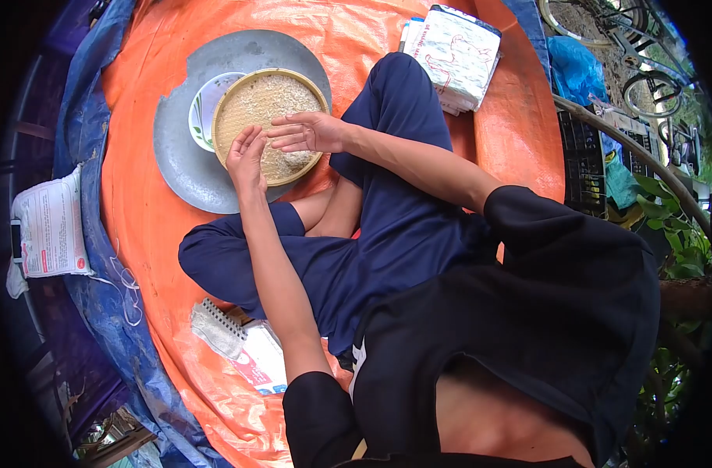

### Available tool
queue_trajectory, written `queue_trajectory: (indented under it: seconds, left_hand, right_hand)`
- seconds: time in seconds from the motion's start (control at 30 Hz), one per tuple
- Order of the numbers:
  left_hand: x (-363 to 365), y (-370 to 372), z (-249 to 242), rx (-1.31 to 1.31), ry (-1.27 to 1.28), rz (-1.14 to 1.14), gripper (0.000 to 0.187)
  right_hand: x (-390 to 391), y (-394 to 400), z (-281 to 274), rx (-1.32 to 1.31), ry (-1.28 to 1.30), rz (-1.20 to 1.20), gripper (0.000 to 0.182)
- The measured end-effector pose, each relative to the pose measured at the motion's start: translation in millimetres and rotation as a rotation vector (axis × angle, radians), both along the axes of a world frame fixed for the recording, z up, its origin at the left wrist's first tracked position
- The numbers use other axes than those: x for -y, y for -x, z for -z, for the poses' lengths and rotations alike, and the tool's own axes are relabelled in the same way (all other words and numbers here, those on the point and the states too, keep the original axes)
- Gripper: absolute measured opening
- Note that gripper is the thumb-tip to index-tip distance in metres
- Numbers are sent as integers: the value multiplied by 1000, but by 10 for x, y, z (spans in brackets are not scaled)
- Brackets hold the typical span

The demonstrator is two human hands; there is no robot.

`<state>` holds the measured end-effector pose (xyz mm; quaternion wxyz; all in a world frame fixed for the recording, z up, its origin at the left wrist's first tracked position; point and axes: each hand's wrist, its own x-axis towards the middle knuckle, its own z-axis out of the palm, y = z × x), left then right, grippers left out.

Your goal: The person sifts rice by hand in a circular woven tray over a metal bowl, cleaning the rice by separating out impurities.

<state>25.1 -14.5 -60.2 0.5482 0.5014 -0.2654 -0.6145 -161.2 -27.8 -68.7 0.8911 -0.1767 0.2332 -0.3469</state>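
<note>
A round woven bamboo tray (322, 96) holds a layer of pale grains (274, 97) that look like rice. It overlaps a white plate with a leaf pattern (204, 113), and both are on a round grey metal sheet (184, 168) with a ragged edge. Over the tray's near left part is my left hand (248, 160), its thumb and fingertips drawn together in a pinch; whatever may be between them is too small to make out. Beside it, above the grains, my right hand (309, 132) has its fingers stretched out and holds nothing.
My crossed legs (395, 171) border the tray on an orange tarp (356, 31). Folded printed sacks (457, 58) lie at upper right. A spiral notebook (218, 329) and paper (261, 359) lie at lower left. A white bag (51, 226) rests on blue tarp; black crates (582, 160) stand right.
</note>
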Motion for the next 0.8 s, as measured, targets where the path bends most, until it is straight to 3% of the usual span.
queue_trajectory:
  seconds: [0.47, 0.67, 0.8]
  left_hand:
    - [27, -16, 126, -20, -28, -48, 40]
    - [41, -42, 93, -143, -23, 33, 42]
    - [21, 9, 39, -86, 2, 77, 41]
  right_hand:
    - [6, -5, 16, -13, -1, -10, 47]
    - [2, -17, 35, -64, 23, -3, 43]
    - [-11, -30, 65, -83, 40, -19, 39]
